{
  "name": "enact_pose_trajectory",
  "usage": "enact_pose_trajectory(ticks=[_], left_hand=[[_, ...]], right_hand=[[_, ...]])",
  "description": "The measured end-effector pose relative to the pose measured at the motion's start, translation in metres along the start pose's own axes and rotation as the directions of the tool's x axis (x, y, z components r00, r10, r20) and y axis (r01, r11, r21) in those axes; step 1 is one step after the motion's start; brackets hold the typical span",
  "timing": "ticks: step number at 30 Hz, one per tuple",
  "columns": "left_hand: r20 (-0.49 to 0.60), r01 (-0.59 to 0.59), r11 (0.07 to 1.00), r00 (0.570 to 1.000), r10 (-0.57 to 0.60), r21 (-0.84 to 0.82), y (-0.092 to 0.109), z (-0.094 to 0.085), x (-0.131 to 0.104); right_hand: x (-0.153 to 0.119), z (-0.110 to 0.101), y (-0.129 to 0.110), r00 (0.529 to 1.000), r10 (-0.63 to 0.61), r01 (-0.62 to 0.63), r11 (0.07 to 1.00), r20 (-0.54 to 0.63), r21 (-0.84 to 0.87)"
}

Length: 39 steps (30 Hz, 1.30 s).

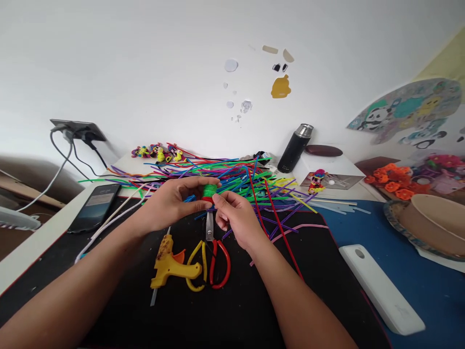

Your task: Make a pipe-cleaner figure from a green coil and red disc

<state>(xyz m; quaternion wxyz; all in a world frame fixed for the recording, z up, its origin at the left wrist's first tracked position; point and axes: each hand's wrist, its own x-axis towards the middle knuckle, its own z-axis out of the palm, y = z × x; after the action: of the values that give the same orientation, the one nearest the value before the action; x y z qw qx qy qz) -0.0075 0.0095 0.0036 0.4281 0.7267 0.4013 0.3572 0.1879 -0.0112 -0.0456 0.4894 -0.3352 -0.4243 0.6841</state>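
Observation:
My left hand [178,201] pinches a small green and red coil of wound pipe cleaner [209,191] between thumb and fingers, thumb below and fingertips above. From the right, my right hand [234,213] is closed with thumb and forefinger pressed on the coil's red lower edge. Directly beneath the hands lie scissors [209,235] with one yellow and one red handle. To their left a yellow hot glue gun [170,261] rests on its side, a glue stick poking from its back. Behind the hands spreads a pile of many-coloured pipe cleaners [232,172].
A black mat [181,320] covers the front of the desk. Around it are a phone [96,206], a black thermos [295,148], a white power bank [381,288] and a brimmed hat [428,223]. Small pipe-cleaner figures [160,152] stand at back left; another figure [317,181] is at right.

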Motion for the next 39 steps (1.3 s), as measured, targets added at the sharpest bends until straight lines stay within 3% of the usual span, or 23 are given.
enact_pose_trajectory(ticks=[7, 20, 27, 30, 33, 39], left_hand=[[-0.081, -0.077, 0.997, 0.994, 0.076, -0.011, 0.001, 0.01, -0.002], [-0.234, -0.116, 0.986, 0.968, 0.086, -0.118, -0.003, 0.033, -0.004], [-0.176, -0.117, 0.985, 0.98, 0.093, -0.129, -0.004, 0.031, -0.002], [-0.086, -0.124, 0.988, 0.989, 0.116, -0.09, -0.001, 0.023, 0.0], [0.001, -0.151, 0.988, 0.988, 0.151, -0.011, 0.003, 0.012, 0.0], [0.007, -0.158, 0.959, 0.987, 0.161, 0.234, 0.011, -0.004, -0.004]], right_hand=[[0.0, -0.001, -0.001, 0.996, 0.076, -0.08, 0.994, 0.055, 0.077], [0.001, -0.001, 0.003, 0.964, 0.111, -0.173, 0.952, 0.244, 0.251], [0.001, -0.001, 0.002, 0.969, 0.104, -0.161, 0.954, 0.223, 0.252], [0.001, -0.002, -0.002, 0.973, 0.103, -0.152, 0.959, 0.206, 0.238], [0.0, -0.002, -0.005, 0.979, 0.103, -0.137, 0.971, 0.178, 0.195], [-0.001, -0.001, -0.007, 0.991, 0.089, -0.094, 0.994, 0.101, 0.049]])
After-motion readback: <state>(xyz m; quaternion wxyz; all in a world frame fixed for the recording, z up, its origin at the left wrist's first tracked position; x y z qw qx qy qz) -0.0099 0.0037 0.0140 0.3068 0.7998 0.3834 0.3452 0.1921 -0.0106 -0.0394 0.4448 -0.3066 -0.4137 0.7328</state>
